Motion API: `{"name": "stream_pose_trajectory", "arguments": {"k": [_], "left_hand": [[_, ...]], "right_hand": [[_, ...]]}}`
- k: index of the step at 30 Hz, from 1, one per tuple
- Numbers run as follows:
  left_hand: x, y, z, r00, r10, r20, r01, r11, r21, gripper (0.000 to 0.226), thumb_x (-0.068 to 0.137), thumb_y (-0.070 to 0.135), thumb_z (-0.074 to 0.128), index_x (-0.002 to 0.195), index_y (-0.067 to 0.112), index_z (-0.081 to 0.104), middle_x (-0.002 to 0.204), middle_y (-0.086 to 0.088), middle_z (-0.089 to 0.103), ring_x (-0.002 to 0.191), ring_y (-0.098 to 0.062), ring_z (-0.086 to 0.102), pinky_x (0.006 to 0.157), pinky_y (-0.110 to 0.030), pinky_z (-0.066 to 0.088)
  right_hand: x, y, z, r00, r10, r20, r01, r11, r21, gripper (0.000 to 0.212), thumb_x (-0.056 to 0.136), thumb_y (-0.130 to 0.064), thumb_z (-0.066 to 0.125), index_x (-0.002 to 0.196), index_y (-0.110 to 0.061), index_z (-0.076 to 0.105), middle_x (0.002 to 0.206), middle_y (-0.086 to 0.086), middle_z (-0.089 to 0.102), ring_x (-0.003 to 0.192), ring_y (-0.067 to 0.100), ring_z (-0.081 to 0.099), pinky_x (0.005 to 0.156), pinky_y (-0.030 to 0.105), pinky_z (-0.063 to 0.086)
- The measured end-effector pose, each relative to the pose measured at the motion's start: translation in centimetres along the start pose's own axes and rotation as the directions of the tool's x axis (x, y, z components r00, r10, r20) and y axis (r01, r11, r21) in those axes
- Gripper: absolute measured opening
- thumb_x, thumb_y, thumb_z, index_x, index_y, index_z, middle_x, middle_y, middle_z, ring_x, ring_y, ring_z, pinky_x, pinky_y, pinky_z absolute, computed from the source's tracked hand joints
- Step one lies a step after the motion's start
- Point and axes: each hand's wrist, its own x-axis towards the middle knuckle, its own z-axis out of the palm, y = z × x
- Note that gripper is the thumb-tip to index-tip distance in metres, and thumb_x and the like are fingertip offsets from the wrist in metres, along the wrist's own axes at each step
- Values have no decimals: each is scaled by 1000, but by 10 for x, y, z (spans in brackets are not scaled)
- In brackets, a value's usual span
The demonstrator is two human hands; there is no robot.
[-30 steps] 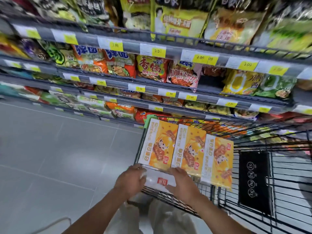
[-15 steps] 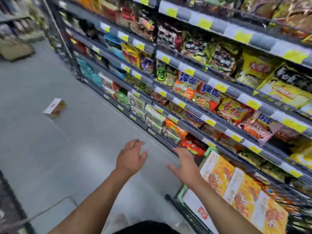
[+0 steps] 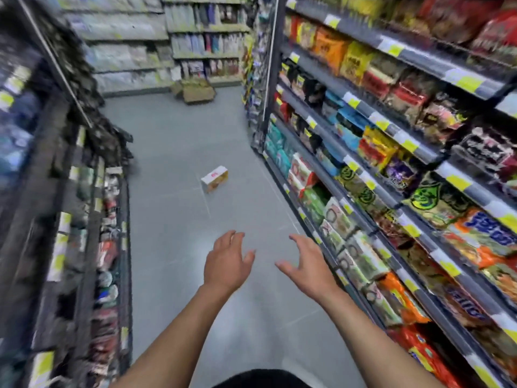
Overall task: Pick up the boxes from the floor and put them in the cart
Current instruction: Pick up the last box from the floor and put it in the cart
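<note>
Both hands out ahead of me, palms down over the grey tiled floor (image 3: 173, 275), touching nothing. Left hand (image 3: 226, 260): fingers (image 3: 230, 238) fairly straight and lying close together, thumb out to the side. Right hand (image 3: 303, 266): fingers (image 3: 297, 240) spread and lightly curved, thumb pointing across toward the left hand. Neither hand holds anything. The small white-and-orange cardboard box (image 3: 214, 179) lies alone on the floor in the middle of the aisle, beyond both hands and well apart from them. Its white face with a red mark is up and an orange side is turned toward me. Right of the box runs a long grey metal shelf rack (image 3: 372, 217), packed with bright snack packets and fronted with yellow price tags. Left of the box stands dark shelving (image 3: 70, 219); its goods are too blurred to make out. Far beyond the box, at the aisle's end, brown cardboard cartons (image 3: 197, 92) sit on the floor in front of pale shelves (image 3: 131, 37). The whole view is soft with motion blur.
</note>
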Motion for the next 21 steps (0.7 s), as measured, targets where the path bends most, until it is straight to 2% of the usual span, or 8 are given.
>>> {"name": "stream_pose_trajectory", "arguments": {"k": [7,11,15,21], "left_hand": [[47,-40,-21,990,-135,-42,136,991,9,60,101,53,46,152,23,39,162,-2,32,149,-23,26,113,-44,34],[96,-50,-28,977,-201,-75,202,979,13,62,100,53,47,152,22,38,162,-4,32,149,-23,27,114,-44,34],[168,-41,-28,974,-209,-87,213,976,40,64,100,54,47,154,22,33,164,-4,28,150,-23,24,115,-42,32],[276,-17,-32,976,-199,-92,202,979,25,71,97,56,52,156,22,31,165,-3,26,152,-21,20,117,-39,28]], "right_hand": [[91,-28,19,993,-89,76,89,996,-8,78,84,-46,77,146,-12,45,148,5,47,141,23,38,116,29,25],[154,-35,30,991,-87,98,83,996,41,80,83,-47,77,147,-13,43,150,6,45,142,24,38,117,32,28],[233,-28,28,994,-61,95,52,994,100,84,84,-49,75,152,-17,38,154,3,39,144,22,33,117,34,28],[336,-14,16,982,-73,176,64,996,56,92,82,-59,71,155,-23,30,159,-2,32,147,20,28,119,41,29]]}}
